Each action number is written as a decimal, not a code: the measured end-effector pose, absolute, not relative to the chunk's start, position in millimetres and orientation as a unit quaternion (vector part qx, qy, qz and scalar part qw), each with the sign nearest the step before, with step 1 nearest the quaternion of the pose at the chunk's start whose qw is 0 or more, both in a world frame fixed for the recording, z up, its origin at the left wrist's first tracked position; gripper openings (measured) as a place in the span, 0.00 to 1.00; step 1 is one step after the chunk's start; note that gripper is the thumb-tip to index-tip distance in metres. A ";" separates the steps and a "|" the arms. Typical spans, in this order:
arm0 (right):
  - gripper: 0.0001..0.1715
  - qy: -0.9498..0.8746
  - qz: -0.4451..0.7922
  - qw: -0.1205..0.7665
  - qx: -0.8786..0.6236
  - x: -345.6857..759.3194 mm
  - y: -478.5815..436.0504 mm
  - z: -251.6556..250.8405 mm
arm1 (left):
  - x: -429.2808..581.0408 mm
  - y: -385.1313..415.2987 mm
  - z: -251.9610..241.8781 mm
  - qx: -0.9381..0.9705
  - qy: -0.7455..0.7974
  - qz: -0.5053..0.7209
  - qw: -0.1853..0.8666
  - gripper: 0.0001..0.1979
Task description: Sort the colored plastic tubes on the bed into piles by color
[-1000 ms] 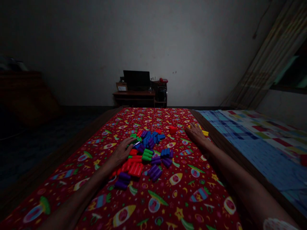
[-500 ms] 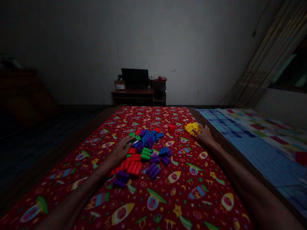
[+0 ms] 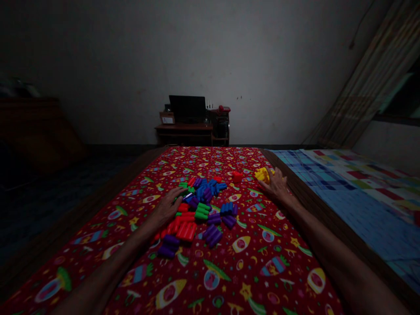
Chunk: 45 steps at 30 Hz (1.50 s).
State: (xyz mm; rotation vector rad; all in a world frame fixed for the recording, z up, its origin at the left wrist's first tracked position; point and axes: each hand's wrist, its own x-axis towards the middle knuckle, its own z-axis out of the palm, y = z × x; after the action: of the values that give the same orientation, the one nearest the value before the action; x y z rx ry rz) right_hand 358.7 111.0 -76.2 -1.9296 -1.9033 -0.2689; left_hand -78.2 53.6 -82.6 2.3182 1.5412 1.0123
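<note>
A loose pile of plastic toy blocks lies on the red printed cloth: blue blocks (image 3: 205, 188), red blocks (image 3: 186, 231), green blocks (image 3: 201, 211) and purple blocks (image 3: 212, 236). At the pile's left edge rests my left hand (image 3: 168, 206), its fingers stretched toward some green blocks and a small pale, shiny piece (image 3: 187, 196) that I cannot make out. Further right, yellow blocks (image 3: 262, 175) sit in their own heap. My right hand (image 3: 276, 186) lies over the heap's right side, fingers apart and thumb in front, partly hiding it.
A single red block (image 3: 236, 176) lies between the pile and the yellow heap. The red cloth (image 3: 210, 280) covers a long surface with brown edges. Beyond it stands a desk (image 3: 183, 127) with a monitor (image 3: 187, 109). Blue and patchwork bedding (image 3: 328, 192) spreads on the right.
My right hand has shifted from beside the yellow heap to over it, covering more blocks. My left hand stays by the pile; the view has tilted slightly.
</note>
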 end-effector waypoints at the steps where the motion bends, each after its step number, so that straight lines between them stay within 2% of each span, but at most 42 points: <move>1: 0.37 -0.704 -0.116 0.211 -0.668 349.1 108.2 -73.9 | -78.5 53.8 -83.0 0.779 0.520 0.339 0.089 0.24; 7: 0.27 -0.851 -0.167 0.175 -0.465 269.9 109.5 -63.8 | -78.1 51.5 -81.5 0.775 0.529 0.331 0.097 0.25; 12: 0.19 -0.858 -0.141 0.128 -0.476 244.6 131.4 -64.2 | -76.8 51.4 -81.0 0.781 0.515 0.341 0.089 0.24; 18: 0.22 -0.820 -0.074 0.137 -0.550 265.0 146.3 -70.9 | -77.1 54.0 -83.1 0.782 0.511 0.347 0.087 0.23; 22: 0.24 -0.798 -0.075 0.241 -0.547 264.7 138.5 -64.6 | -76.1 52.9 -83.0 0.778 0.512 0.352 0.088 0.22; 25: 0.22 -0.819 -0.003 0.288 -0.495 249.1 118.3 -59.6 | -74.8 50.4 -81.8 0.776 0.517 0.350 0.091 0.22; 29: 0.18 -0.866 0.055 0.261 -0.423 219.2 93.3 -59.2 | -73.6 49.1 -79.6 0.775 0.521 0.347 0.091 0.22; 33: 0.31 -0.848 0.022 0.244 -0.469 199.8 102.0 -54.2 | -72.9 50.0 -78.6 0.778 0.516 0.344 0.096 0.22; 35: 0.33 -0.847 0.046 0.211 -0.486 194.8 114.8 -50.4 | -72.5 49.6 -77.6 0.778 0.514 0.350 0.095 0.22; 37: 0.30 -0.850 0.088 0.178 -0.488 190.9 125.5 -49.0 | -71.8 48.2 -76.0 0.779 0.509 0.353 0.096 0.22; 39: 0.24 -0.844 0.114 0.184 -0.491 187.6 130.7 -51.0 | -70.9 46.5 -74.1 0.782 0.508 0.348 0.099 0.22; 41: 0.21 -0.823 0.105 0.228 -0.510 186.7 130.8 -54.4 | -70.1 45.3 -72.7 0.783 0.511 0.341 0.100 0.22; 45: 0.22 -0.772 0.066 0.304 -0.554 202.1 127.7 -53.7 | -70.6 46.5 -74.2 0.780 0.512 0.346 0.102 0.22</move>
State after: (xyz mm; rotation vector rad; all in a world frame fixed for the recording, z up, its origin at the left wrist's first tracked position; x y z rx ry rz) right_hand 202.1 127.7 -53.7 -1.4689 -2.0453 0.1738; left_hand -70.6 46.5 -74.2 2.3016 1.5112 1.0227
